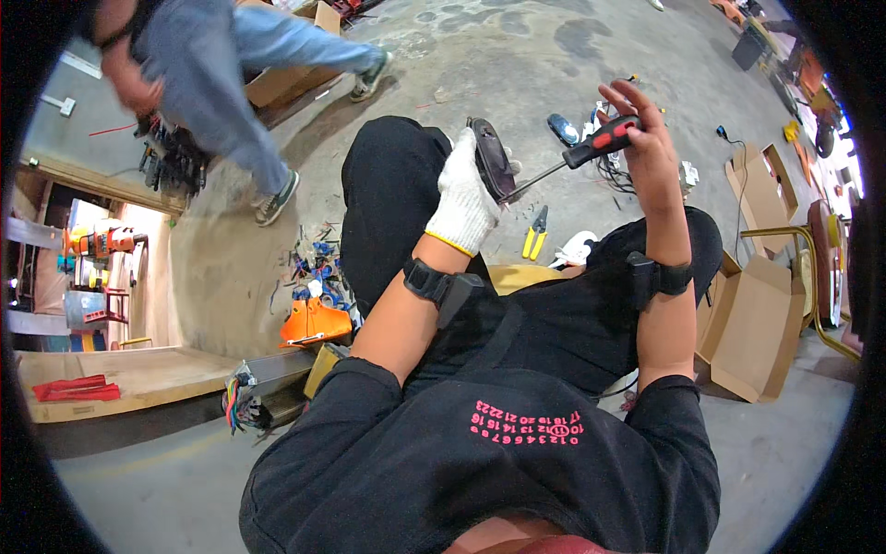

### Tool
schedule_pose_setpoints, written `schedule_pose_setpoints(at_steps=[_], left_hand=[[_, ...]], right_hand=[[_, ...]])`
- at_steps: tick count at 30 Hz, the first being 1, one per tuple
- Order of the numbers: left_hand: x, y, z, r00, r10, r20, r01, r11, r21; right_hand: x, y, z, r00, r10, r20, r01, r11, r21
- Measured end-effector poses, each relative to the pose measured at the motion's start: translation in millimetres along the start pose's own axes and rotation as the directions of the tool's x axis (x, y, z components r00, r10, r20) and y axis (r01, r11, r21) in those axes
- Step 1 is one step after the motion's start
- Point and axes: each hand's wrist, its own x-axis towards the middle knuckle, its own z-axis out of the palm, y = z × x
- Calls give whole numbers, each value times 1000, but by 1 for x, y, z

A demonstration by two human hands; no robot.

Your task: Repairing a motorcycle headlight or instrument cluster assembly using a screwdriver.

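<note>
My left hand [464, 194], in a white knit glove, is closed around a dark oval plastic casing [493, 159], raised above my lap. My bare right hand [653, 148] holds a screwdriver [602, 143] by its black and red handle, the upper fingers lifted off it. The shaft slants down to the left, and its tip meets the lower end of the casing. Whether it sits in a screw is too small to tell. Beyond my knees, a blue computer mouse [562, 129] rests on the floor near tangled cables [611, 174]. Yellow-handled cutters [535, 234] lie closer to me.
Another person in jeans [212, 83] walks at the upper left. Left of my knee are an orange dustpan-like piece [316, 321] and scattered blue scraps [318, 268]. Open cardboard boxes [755, 328] and a metal-framed chair [821, 249] stand at the right.
</note>
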Motion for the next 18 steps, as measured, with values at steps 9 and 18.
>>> schedule_pose_setpoints(at_steps=[9, 18], left_hand=[[-4, 0, 3, 1000, -22, -9, 22, 1000, 1], [-1, -2, 0, 999, -19, 28, 19, 1000, 6]], right_hand=[[-3, -1, -6, 989, 143, -30, -133, 795, -591], [-4, 0, -1, 991, -76, 112, 81, 996, -46]])
